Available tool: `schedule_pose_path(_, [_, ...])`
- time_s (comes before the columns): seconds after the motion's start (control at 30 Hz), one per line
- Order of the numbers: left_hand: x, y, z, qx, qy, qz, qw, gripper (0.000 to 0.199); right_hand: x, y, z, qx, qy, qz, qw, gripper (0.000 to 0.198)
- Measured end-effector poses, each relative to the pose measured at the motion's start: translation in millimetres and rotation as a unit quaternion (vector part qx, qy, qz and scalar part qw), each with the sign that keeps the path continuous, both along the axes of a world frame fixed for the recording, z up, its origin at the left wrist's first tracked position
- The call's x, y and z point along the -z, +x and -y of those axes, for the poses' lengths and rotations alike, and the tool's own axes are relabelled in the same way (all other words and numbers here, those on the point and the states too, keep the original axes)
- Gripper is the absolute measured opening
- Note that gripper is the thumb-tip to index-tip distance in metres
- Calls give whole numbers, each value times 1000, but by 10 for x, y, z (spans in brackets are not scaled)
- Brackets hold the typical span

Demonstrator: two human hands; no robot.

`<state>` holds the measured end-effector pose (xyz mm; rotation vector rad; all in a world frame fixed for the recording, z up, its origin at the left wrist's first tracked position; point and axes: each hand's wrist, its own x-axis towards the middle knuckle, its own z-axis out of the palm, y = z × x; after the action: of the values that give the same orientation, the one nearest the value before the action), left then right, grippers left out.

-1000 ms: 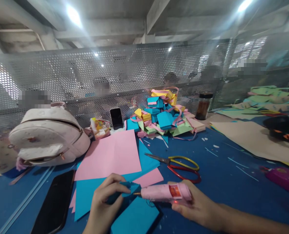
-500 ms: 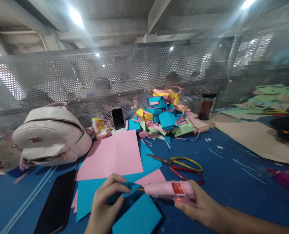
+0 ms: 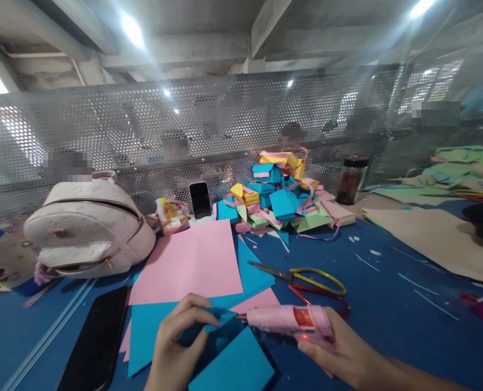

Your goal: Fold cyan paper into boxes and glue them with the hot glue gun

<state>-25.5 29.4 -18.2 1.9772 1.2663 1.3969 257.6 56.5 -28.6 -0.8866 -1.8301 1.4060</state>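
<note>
My right hand [image 3: 339, 345] is wrapped round a pink hot glue gun [image 3: 282, 319], whose small light glows red. The gun's metal nozzle points left at a raised flap of blue paper [image 3: 226, 319]. That flap is pinched between the thumb and fingers of my left hand [image 3: 186, 339]. It appears to belong to the folded blue paper box [image 3: 235, 365] in front of me, though my fingers hide part of the join. Behind the gun lie scissors [image 3: 302, 278] with one yellow and one red handle loop.
Pink paper [image 3: 188, 266] and blue sheets lie beyond my hands. A black phone [image 3: 95, 336] and white backpack [image 3: 90, 233] are at left. Folded paper boxes [image 3: 284, 203] are heaped before a perforated metal screen [image 3: 225, 119]. A jar [image 3: 351, 180] stands right of the heap.
The nozzle has drawn slightly right along the flap's edge, and more of the flap shows. My left hand keeps its pinch. The whole view has shifted a little.
</note>
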Motion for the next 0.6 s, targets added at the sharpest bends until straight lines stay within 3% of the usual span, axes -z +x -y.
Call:
schedule_pose_path(0.17, [0, -21, -7, 2, 12, -6, 1000, 20, 19, -22, 24, 14, -10, 2, 1000, 50])
schedule_pose_path(0.37, [13, -59, -41, -6, 9, -25, 1000, 21, -67, -18, -16, -16, 4, 12, 1000, 45])
schedule_pose_path(0.6, [5, -4, -42, -18, -9, 22, 1000, 14, -7, 9, -32, -7, 7, 19, 1000, 50])
